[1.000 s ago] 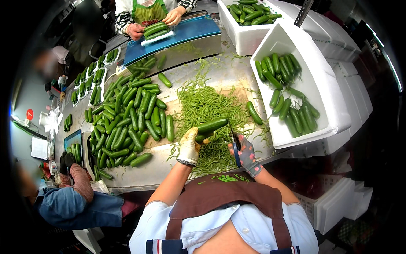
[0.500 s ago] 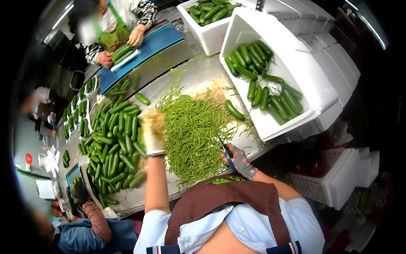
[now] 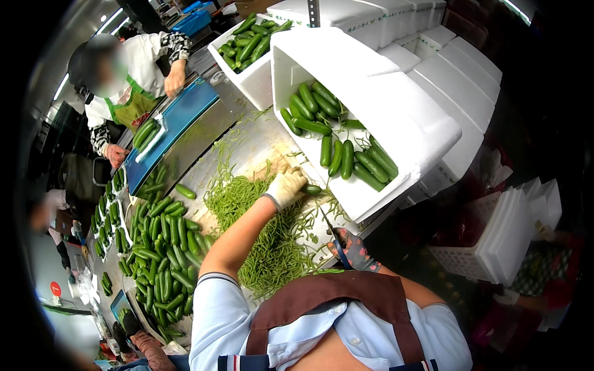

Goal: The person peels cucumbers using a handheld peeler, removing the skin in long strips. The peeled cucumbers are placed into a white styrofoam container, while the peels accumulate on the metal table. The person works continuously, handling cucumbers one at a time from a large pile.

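My left hand (image 3: pixel 287 187), in a pale work glove, reaches over the heap of thin green stalks (image 3: pixel 266 260). Its fingers are closed on a short cucumber (image 3: pixel 311 189), whose free end sticks out to the right. Scissors (image 3: pixel 339 247) with blue handles sit in my right hand (image 3: pixel 356 248), which wears a grey patterned glove. Their blades point up and left, slightly apart, just below the cucumber. Close by on the right, a tilted white foam box (image 3: pixel 408 133) holds several loose cucumbers (image 3: pixel 337 154).
A big pile of cucumbers (image 3: pixel 164 247) covers the table's left part. Across the table, a person (image 3: pixel 142 68) works at a blue-topped wrapping station (image 3: pixel 176 127) with a tray of cucumbers. Another foam box (image 3: pixel 257 80) stands at the back. A white basket (image 3: pixel 461 256) is at right.
My left hand has swept from the pile's left side to the right and closed on the lone cucumber. The view has shifted. The person across has one hand off the tray.
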`<state>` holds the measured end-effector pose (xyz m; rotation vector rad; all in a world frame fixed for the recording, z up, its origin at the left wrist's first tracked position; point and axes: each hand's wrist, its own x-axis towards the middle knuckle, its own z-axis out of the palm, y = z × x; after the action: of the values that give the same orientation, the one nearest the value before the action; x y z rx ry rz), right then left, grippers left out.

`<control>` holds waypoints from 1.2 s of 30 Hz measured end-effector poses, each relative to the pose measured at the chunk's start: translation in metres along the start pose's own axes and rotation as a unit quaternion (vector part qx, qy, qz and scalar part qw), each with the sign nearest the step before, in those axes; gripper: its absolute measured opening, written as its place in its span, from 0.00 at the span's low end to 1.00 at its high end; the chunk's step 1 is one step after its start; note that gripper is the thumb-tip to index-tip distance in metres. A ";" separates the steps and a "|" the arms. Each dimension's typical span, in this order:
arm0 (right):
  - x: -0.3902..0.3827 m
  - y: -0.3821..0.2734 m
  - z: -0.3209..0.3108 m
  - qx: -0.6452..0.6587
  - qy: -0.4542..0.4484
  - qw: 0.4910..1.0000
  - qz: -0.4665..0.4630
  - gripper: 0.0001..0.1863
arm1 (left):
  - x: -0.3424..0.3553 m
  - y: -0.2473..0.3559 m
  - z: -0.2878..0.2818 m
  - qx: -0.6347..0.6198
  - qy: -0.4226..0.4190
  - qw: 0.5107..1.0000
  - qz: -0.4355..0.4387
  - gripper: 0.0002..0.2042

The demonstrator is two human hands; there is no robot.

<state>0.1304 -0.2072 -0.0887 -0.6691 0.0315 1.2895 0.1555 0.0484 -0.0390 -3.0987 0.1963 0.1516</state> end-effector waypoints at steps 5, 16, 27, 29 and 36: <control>-0.004 -0.007 0.007 -0.147 0.020 0.989 0.017 0.16 | -0.016 -0.012 -0.030 -0.347 0.104 0.911 -0.195 0.17; 0.042 0.021 -0.036 0.190 -0.414 0.871 -0.186 0.25 | 0.078 0.019 -0.040 -0.171 0.116 0.974 -0.088 0.12; 0.030 0.023 -0.038 0.021 -0.224 0.945 -0.235 0.38 | 0.104 0.017 -0.037 -0.122 0.014 0.976 -0.181 0.20; -0.001 -0.015 -0.009 -0.427 -0.056 0.893 -0.128 0.34 | 0.097 0.021 -0.046 -0.110 0.006 0.979 -0.173 0.25; 0.013 0.018 -0.033 -0.023 -0.002 0.994 -0.110 0.21 | 0.030 0.000 -0.032 -0.361 0.148 0.911 -0.134 0.45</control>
<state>0.1292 -0.2096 -0.1282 -0.6895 -0.0738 1.0827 0.1880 0.0435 -0.0105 -3.8175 -0.3744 -0.3380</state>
